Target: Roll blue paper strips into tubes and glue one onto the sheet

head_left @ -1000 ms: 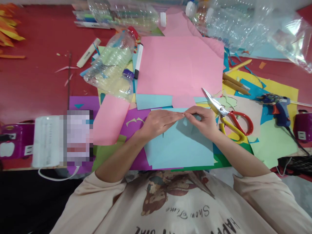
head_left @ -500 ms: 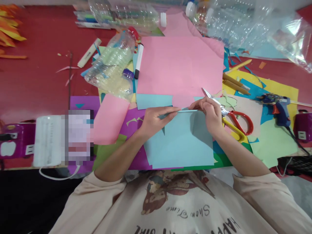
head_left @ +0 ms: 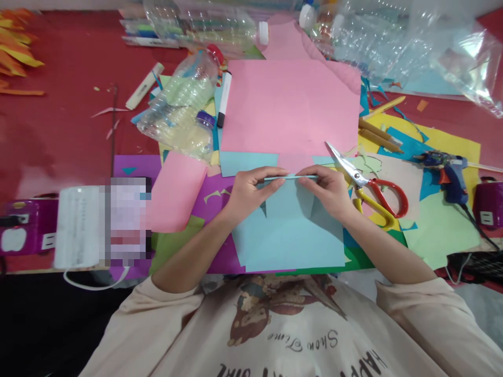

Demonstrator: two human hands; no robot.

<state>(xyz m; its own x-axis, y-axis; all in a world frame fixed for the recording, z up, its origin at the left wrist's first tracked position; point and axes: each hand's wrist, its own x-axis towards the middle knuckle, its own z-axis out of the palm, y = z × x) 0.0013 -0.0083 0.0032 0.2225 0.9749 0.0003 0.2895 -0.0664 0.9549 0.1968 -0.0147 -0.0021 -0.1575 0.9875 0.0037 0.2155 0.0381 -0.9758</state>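
A light blue sheet of paper point(head_left: 293, 230) lies in front of me at the table's near edge, its far edge raised and narrowly folded. My left hand point(head_left: 255, 186) pinches that far edge between thumb and fingers. From the other side, my right hand point(head_left: 326, 188) grips the same edge, thumb on the near face and fingers behind. The fingertips of both hands are close together near the middle of the fold. Beside my right hand lie scissors point(head_left: 363, 183) with one red and one yellow handle, blades partly spread.
Beyond the hands lies a large pink sheet point(head_left: 291, 104), with a marker point(head_left: 224, 99) at its left. Clear plastic bottles point(head_left: 181, 99) stand left and behind. At right rests a blue glue gun point(head_left: 454, 175) on coloured paper. A face mask point(head_left: 76, 225) lies far left.
My right hand has shifted left along the folded edge, away from the scissors, and its thumb now presses the near side. My left hand has barely moved.
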